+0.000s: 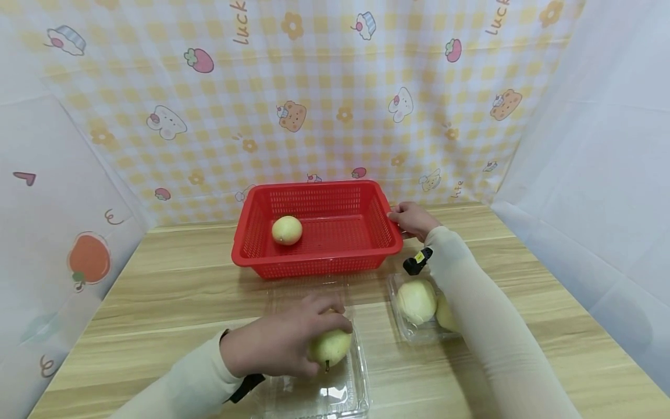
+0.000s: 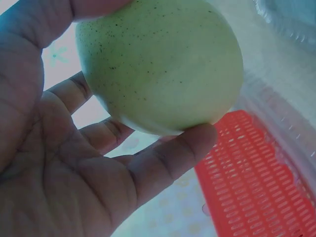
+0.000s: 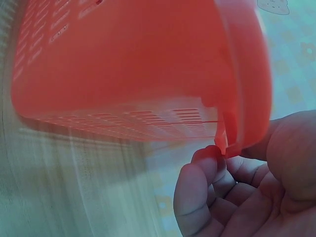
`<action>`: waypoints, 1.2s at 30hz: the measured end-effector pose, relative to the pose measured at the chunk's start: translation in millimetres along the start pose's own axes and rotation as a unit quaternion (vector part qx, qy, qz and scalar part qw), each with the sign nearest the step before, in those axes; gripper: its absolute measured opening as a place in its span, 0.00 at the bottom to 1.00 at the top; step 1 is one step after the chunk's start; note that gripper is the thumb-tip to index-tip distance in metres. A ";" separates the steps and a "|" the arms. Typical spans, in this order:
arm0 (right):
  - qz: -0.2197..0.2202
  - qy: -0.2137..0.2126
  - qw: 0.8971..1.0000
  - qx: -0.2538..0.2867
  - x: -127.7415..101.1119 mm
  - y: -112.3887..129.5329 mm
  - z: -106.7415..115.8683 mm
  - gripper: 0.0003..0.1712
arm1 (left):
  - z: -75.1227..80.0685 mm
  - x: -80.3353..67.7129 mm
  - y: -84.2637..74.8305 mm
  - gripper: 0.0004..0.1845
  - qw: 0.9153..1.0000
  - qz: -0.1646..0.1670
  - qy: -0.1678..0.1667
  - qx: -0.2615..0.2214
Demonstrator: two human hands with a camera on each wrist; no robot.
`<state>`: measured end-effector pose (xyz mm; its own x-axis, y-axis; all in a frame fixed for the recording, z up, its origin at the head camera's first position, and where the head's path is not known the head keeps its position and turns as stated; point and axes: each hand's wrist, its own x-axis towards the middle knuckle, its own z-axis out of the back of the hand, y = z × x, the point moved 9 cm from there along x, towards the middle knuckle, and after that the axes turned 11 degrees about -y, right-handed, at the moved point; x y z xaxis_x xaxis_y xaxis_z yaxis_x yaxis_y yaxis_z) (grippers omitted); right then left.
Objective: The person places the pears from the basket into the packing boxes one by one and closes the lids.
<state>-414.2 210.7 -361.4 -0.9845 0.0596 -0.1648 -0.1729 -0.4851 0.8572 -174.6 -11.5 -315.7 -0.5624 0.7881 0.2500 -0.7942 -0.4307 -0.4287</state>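
One pear (image 1: 287, 230) already lies in the red basket (image 1: 319, 265) at frame centre, whose right rim is gripped by the right hand (image 1: 412, 219), a second pear (image 1: 331, 347) is clasped by the left hand (image 1: 280, 343) over the lower-centre clear tray (image 1: 335, 396), and two pears (image 1: 416, 301) remain in the right-hand tray.

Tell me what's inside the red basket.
One yellow-green pear lies on the floor of the red basket, toward its left side, in the head view. The rest of the floor shows bare. The right hand grips the rim; nothing visible is hidden inside.
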 end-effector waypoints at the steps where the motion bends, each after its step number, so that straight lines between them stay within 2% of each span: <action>1: -0.001 0.000 1.000 0.000 -0.1 0.1 0.2 0.10 | -2.2 -0.2 -0.8 0.32 1.000 -0.004 0.006 0.001; 7: 0.001 0.002 1.000 0.003 -0.4 0.9 0.3 0.11 | -12.5 -0.4 -3.3 0.32 0.999 -0.008 0.033 0.006; 12: 0.004 0.002 1.000 0.003 -1.1 1.6 -0.2 0.11 | -20.5 -2.1 -2.7 0.34 0.998 0.002 0.055 0.013; 22: -0.001 0.001 1.000 0.005 0.7 -0.1 -0.1 0.10 | -30.6 -2.4 -1.0 0.34 0.997 0.014 0.073 0.031; 36: 0.000 -0.001 1.000 0.001 -0.1 -0.1 0.5 0.10 | -30.2 -0.1 -1.3 0.28 0.998 0.000 0.051 0.049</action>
<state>-414.1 211.2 -361.2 -0.9846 0.0617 -0.1638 -0.1730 -0.4827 0.8585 -166.6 2.3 -341.5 -0.5400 0.8265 0.1590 -0.8158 -0.4675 -0.3404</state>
